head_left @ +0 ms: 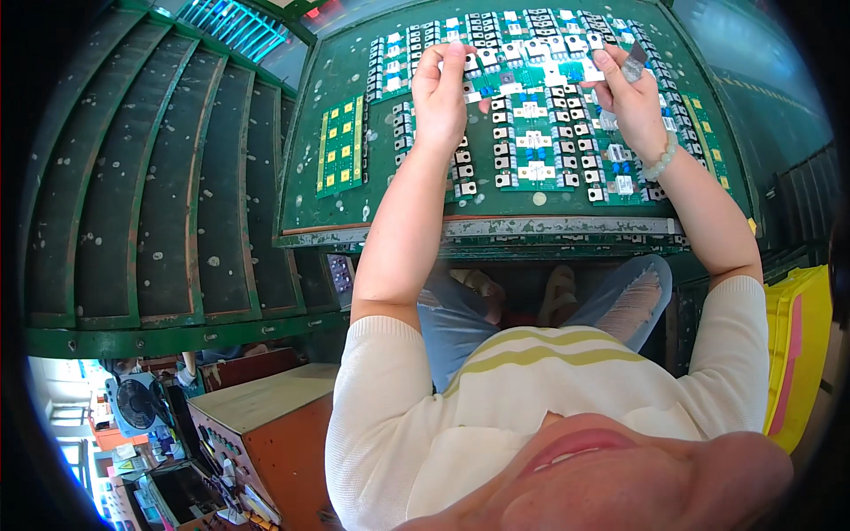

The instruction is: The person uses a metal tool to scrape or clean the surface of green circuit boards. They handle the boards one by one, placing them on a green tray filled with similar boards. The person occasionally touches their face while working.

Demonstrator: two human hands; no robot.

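Seen from above, a person sat at a green, paint-flecked desk [310,195] with both forearms reaching across it. The left hand [443,88] was pinched, thumb against fingers, on the left end of a green circuit board [536,69]. The right hand [627,93], a beaded bracelet [660,157] at its wrist, was closed at the board's right end; a flat grey piece [635,62] stuck up from among its fingers. The circuit board was between the two hands, above the far half of the desk. Its outline blended with the parts behind it, so its exact edges could not be made out. Close below lay rows of populated boards [534,142], edged with black-and-white parts. A board with yellow squares [341,146] lay to their left.

The likeliest trouble was a knock: with so little bare space under the hands, a lowered wrist could have shifted a neighbouring board or bent its parts. Uneven pinching at the ends might have let the circuit board tip or flex, and the grey piece could have scraped nearby parts.
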